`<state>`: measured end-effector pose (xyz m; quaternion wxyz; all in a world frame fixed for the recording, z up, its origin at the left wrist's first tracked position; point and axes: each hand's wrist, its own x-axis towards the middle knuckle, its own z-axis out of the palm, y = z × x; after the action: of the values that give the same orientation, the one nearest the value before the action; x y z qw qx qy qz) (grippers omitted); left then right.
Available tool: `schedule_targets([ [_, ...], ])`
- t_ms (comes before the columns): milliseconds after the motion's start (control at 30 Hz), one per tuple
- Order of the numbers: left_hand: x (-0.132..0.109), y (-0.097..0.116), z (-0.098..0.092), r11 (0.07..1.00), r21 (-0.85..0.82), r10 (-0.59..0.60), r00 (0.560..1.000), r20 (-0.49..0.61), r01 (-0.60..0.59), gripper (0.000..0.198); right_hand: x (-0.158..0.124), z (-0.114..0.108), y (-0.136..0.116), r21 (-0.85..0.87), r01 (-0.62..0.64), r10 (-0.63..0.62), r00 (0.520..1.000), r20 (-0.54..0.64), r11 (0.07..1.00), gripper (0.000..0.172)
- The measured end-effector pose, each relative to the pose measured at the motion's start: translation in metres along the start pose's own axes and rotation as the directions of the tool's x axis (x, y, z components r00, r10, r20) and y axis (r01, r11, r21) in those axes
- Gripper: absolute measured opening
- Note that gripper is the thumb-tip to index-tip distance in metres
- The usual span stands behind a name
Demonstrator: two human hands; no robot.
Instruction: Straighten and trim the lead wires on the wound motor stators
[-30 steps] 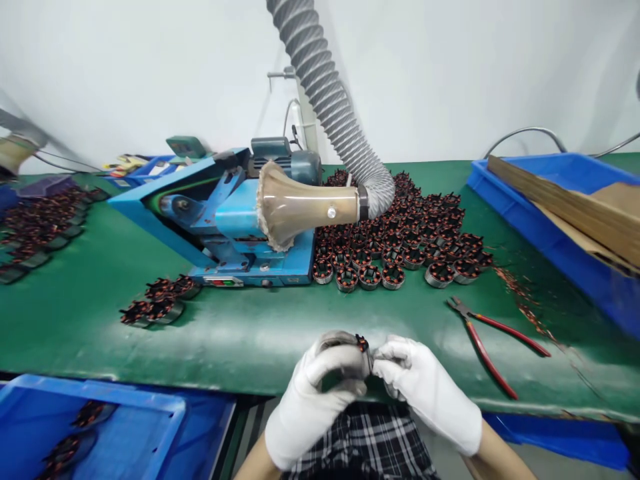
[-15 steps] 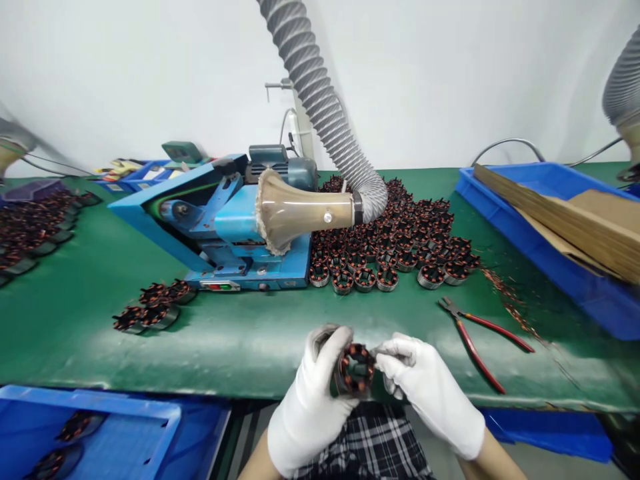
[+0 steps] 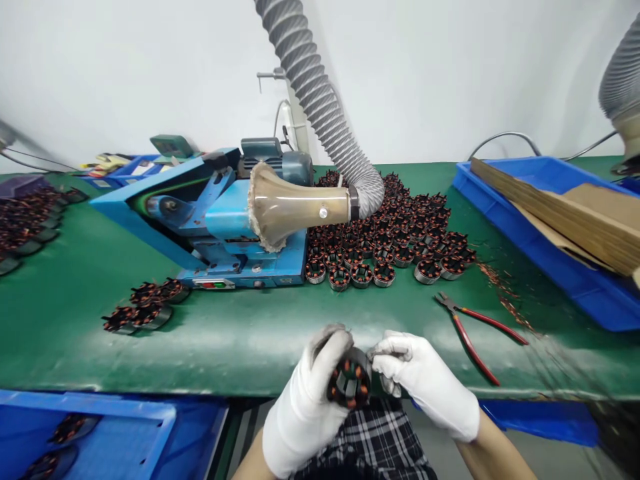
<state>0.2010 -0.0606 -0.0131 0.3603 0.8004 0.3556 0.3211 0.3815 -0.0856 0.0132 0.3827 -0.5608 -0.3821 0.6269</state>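
Both of my hands wear white gloves and meet at the near edge of the green bench. My left hand [image 3: 305,407] is wrapped round a motor stator [image 3: 350,381], a dark ring with copper windings, its open face turned toward me. My right hand [image 3: 425,383] is closed in a pinch at the stator's upper right rim; what its fingertips hold is too small to make out. Red-handled pliers [image 3: 473,333] lie on the bench just right of my hands.
A blue machine [image 3: 220,220] with a beige suction funnel [image 3: 290,210] and grey hose [image 3: 320,100] stands mid-bench. Many stators [image 3: 395,233] crowd its right side, a few stators [image 3: 143,307] lie at its left. Blue bins: a cardboard-filled bin [image 3: 540,220] at right, a low bin [image 3: 100,427] at left.
My left hand has tipped the stator so its open face shows and lowered it slightly toward me; my right hand stays pinched at its rim. The view has shifted a little.
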Motion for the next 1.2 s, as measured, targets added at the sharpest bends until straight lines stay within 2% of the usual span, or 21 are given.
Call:
schedule_targets([
  [67,0.003,0.001,-0.001,1.000,-0.013,-0.024,1.000,0.017,0.025,0.049,0.000,-0.001,0.001,-0.085,0.055,-0.056,0.998,-0.003,0.995,0.016],
  [167,0.011,0.006,-0.006,0.994,-0.091,-0.052,0.985,0.165,0.068,0.043,0.002,-0.001,0.005,-0.375,0.176,-0.233,0.966,-0.111,0.910,0.018],
  [233,0.013,0.006,-0.006,0.990,-0.117,-0.047,0.975,0.218,0.074,0.032,0.005,-0.001,0.010,-0.463,0.178,-0.273,0.951,-0.148,0.869,0.019],
  [267,0.012,0.003,-0.004,0.993,-0.106,-0.035,0.977,0.212,0.059,0.029,0.008,0.000,0.013,-0.432,0.150,-0.227,0.965,-0.133,0.889,0.019],
  [333,0.008,-0.006,0.004,1.000,0.002,0.028,0.991,0.127,-0.029,0.036,0.014,0.000,0.022,-0.314,0.059,-0.074,0.997,-0.034,0.948,0.024],
  [400,0.003,-0.017,0.013,0.973,0.189,0.134,0.991,0.017,-0.135,0.052,0.021,-0.003,0.031,-0.261,-0.016,0.039,0.996,0.081,0.965,0.031],
  [467,0.000,-0.027,0.019,0.935,0.315,0.170,0.985,0.007,-0.164,0.061,0.029,-0.007,0.037,-0.308,-0.023,0.070,0.987,0.142,0.951,0.034],
  [600,0.005,-0.032,0.017,0.946,0.325,-0.043,0.992,0.118,0.002,0.051,0.038,-0.016,0.029,-0.460,0.036,0.063,0.978,0.198,0.887,0.021],
  [633,0.008,-0.032,0.014,0.948,0.317,-0.083,0.987,0.137,0.036,0.049,0.039,-0.017,0.024,-0.547,0.095,0.033,0.975,0.220,0.832,0.016],
  [667,0.011,-0.031,0.012,0.949,0.309,-0.111,0.981,0.158,0.057,0.048,0.039,-0.018,0.018,-0.658,0.177,0.000,0.966,0.259,0.732,0.014],
  [733,0.015,-0.031,0.008,0.952,0.300,-0.118,0.973,0.200,0.054,0.048,0.039,-0.021,0.006,-0.842,0.354,-0.032,0.927,0.374,0.408,0.021],
  [767,0.016,-0.031,0.006,0.953,0.300,-0.112,0.970,0.213,0.044,0.048,0.038,-0.024,0.001,-0.879,0.413,-0.019,0.907,0.421,0.238,0.025],
  [800,0.017,-0.032,0.005,0.953,0.301,-0.108,0.969,0.221,0.037,0.049,0.036,-0.029,-0.003,-0.887,0.445,0.002,0.894,0.449,0.121,0.027],
  [833,0.017,-0.033,0.005,0.953,0.302,-0.104,0.968,0.228,0.031,0.049,0.034,-0.036,-0.006,-0.887,0.454,0.012,0.889,0.457,0.082,0.028],
  [867,0.017,-0.034,0.004,0.953,0.302,-0.101,0.967,0.235,0.027,0.050,0.030,-0.046,-0.007,-0.888,0.451,0.004,0.891,0.453,0.086,0.028],
  [967,0.017,-0.033,0.000,0.961,0.278,-0.094,0.958,0.271,0.016,0.061,0.015,-0.088,-0.003,-0.906,0.374,-0.104,0.927,0.360,0.199,0.030],
  [1000,0.017,-0.030,-0.002,0.966,0.257,-0.091,0.955,0.283,0.016,0.068,0.010,-0.102,0.001,-0.924,0.309,-0.153,0.948,0.280,0.224,0.031],
  [1033,0.017,-0.027,-0.003,0.972,0.234,-0.089,0.953,0.289,0.020,0.074,0.004,-0.116,0.006,-0.953,0.205,-0.213,0.964,0.158,0.223,0.031],
  [1067,0.018,-0.022,-0.003,0.976,0.217,-0.088,0.953,0.291,0.023,0.077,-0.001,-0.126,0.012,-0.978,0.063,-0.279,0.960,0.005,0.198,0.032],
  [1133,0.020,-0.012,0.000,0.973,0.229,-0.090,0.953,0.288,0.022,0.063,-0.007,-0.138,0.026,-0.966,-0.243,-0.393,0.882,-0.259,0.090,0.047],
  [1200,0.022,-0.003,0.008,0.951,0.308,-0.095,0.953,0.286,0.003,0.034,-0.009,-0.137,0.039,-0.885,-0.466,-0.463,0.788,-0.406,-0.018,0.062],
])
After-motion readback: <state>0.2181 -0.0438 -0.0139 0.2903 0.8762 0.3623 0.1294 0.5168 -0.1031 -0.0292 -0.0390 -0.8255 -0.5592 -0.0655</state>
